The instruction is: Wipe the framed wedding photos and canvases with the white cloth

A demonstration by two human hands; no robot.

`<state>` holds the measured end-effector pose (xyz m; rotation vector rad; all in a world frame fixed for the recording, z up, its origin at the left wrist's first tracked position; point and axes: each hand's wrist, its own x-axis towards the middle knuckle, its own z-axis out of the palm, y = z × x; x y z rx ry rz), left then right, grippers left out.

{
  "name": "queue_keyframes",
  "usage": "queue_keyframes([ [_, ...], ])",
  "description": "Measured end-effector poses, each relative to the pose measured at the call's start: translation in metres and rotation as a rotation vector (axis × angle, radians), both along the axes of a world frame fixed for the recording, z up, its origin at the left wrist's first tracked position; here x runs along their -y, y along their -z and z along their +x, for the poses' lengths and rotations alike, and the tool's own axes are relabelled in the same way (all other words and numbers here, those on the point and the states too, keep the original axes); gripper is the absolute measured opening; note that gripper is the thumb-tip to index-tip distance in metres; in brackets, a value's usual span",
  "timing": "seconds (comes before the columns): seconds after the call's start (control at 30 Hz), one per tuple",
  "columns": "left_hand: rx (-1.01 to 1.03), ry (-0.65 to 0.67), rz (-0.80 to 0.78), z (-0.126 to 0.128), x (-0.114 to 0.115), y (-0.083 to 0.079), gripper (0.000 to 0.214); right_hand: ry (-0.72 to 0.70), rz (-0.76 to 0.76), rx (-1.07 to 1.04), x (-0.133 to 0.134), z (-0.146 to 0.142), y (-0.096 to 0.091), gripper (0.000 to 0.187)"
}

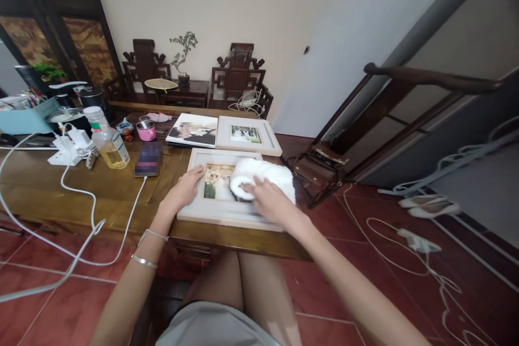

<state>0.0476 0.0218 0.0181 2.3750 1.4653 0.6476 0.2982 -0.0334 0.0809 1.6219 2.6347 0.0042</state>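
A white picture frame (194, 211) with a photo behind its pane lies flat near the front edge of the wooden table. My left hand (188, 186) holds the frame's left side, fingers laid over the border. In my right hand (267, 200) is a folded white towel (270, 173), pressed on the right part of the frame. The towel covers part of the photo and the frame's right border. Motion slightly blurs my right hand and the towel.
Behind lie another white frame (267, 138) and a white-bordered picture (192, 119). Leftward are a charging phone (148, 159), a pink cup (146, 131), a bottle of yellow liquid (109, 143) and a power strip (67, 157). A wooden chair (320, 167) stands right.
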Motion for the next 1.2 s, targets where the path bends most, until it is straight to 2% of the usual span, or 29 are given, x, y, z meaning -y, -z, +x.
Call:
queue_keyframes([
  [0.1, 0.021, 0.008, -0.010, -0.001, 0.000, 0.000, 0.066, 0.050, 0.147, -0.016, -0.049, -0.005, 0.010, 0.057],
  [0.17, 0.049, 0.006, -0.016, -0.001, 0.000, 0.000, 0.065, 0.054, 0.192, -0.010, -0.072, -0.007, 0.013, 0.056],
  [0.27, 0.058, -0.018, -0.014, -0.001, -0.001, 0.003, 0.064, 0.010, 0.179, 0.013, -0.080, -0.009, 0.018, 0.056],
  [0.33, 0.061, -0.029, -0.005, -0.001, -0.001, 0.006, 0.064, -0.032, 0.138, 0.035, -0.062, -0.010, 0.019, 0.056],
  [0.4, 0.074, -0.032, 0.004, -0.001, -0.001, 0.009, 0.063, -0.072, 0.082, 0.065, -0.029, -0.010, 0.015, 0.057],
  [0.57, 0.087, -0.032, 0.022, -0.002, -0.001, 0.013, 0.063, -0.174, -0.111, 0.024, 0.063, -0.010, -0.015, 0.063],
  [0.67, 0.074, -0.020, 0.018, -0.002, -0.001, 0.012, 0.064, -0.228, -0.138, -0.051, 0.078, -0.014, -0.020, 0.066],
  [0.77, 0.066, -0.001, 0.006, -0.003, -0.001, 0.010, 0.065, -0.201, -0.085, -0.106, 0.048, -0.017, -0.004, 0.067],
  [0.9, 0.072, 0.005, -0.008, -0.004, -0.001, 0.008, 0.066, -0.078, 0.095, -0.104, -0.030, -0.014, 0.020, 0.061],
  [0.97, 0.069, 0.009, -0.006, -0.004, -0.001, 0.007, 0.067, -0.006, 0.157, -0.078, -0.065, -0.014, 0.024, 0.059],
  [1.03, 0.066, 0.013, -0.002, -0.004, -0.001, 0.005, 0.067, 0.035, 0.181, -0.062, -0.087, -0.017, 0.025, 0.058],
  [1.1, 0.066, 0.015, -0.008, -0.003, -0.001, 0.004, 0.066, 0.025, 0.168, -0.052, -0.090, -0.022, 0.025, 0.056],
  [1.2, 0.071, -0.001, -0.018, -0.002, 0.000, 0.003, 0.063, -0.059, 0.081, -0.024, -0.059, -0.025, 0.018, 0.059],
])
